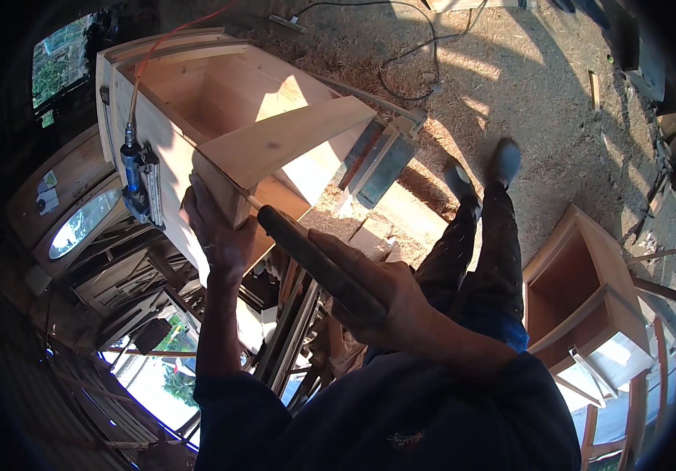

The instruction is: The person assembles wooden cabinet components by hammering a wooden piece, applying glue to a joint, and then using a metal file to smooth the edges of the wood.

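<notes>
My right hand (377, 294) is wrapped round a hand tool with a long, thick dark handle (310, 259). Its narrow light tip meets the near end of a wooden piece, and the exact kind of tool cannot be made out. My left hand (216, 231) grips that wooden piece (224, 188) from below and the left, fingers partly in shadow. From there a curved, pale wooden panel (291, 141) reaches to the right, across the open wooden cabinet (177, 86). A blue air nailer (135, 184) with an orange hose rests against the cabinet's left side.
A green-grey metal vise-like block (385, 169) stands by the cabinet's right end. Another wooden cabinet (621, 314) is at the right. An oval mirror (84, 224) and stacked timber (126, 279) lie left. Sawdust and a black cable (434, 47) cover the floor.
</notes>
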Motion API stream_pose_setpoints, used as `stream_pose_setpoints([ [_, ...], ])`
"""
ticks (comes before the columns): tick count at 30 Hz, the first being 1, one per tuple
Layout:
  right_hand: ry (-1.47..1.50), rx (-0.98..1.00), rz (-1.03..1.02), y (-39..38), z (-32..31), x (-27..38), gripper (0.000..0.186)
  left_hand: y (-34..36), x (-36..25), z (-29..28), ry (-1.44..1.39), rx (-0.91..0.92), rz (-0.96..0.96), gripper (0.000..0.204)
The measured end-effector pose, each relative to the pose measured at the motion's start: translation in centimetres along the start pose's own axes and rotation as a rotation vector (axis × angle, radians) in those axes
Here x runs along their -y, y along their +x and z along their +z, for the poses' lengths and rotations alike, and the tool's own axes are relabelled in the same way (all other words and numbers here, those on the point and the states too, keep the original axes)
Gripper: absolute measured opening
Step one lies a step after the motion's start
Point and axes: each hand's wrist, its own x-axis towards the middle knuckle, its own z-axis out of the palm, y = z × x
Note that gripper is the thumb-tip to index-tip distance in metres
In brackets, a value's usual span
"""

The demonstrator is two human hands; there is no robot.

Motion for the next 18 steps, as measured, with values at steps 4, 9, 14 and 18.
stream_pose_setpoints([
  [4,-0.014,0.025,0.062,-7.1,-0.1,-0.1,0.090,-0.5,-0.2,-0.6,0.058,0.024,-0.029,0.108],
  [9,0.016,0.055,0.105,-0.9,-0.7,0.7,0.083,-0.3,-0.1,-0.4,-0.008,0.058,-0.033,0.108],
  [14,-0.066,0.028,0.026,-5.2,-1.1,1.4,0.091,-0.4,-0.5,-0.8,-0.033,0.075,-0.052,0.109],
  [18,-0.082,0.041,0.048,-3.2,-1.5,1.8,0.088,-0.2,-0.4,-0.6,0.000,0.072,-0.038,0.108],
])
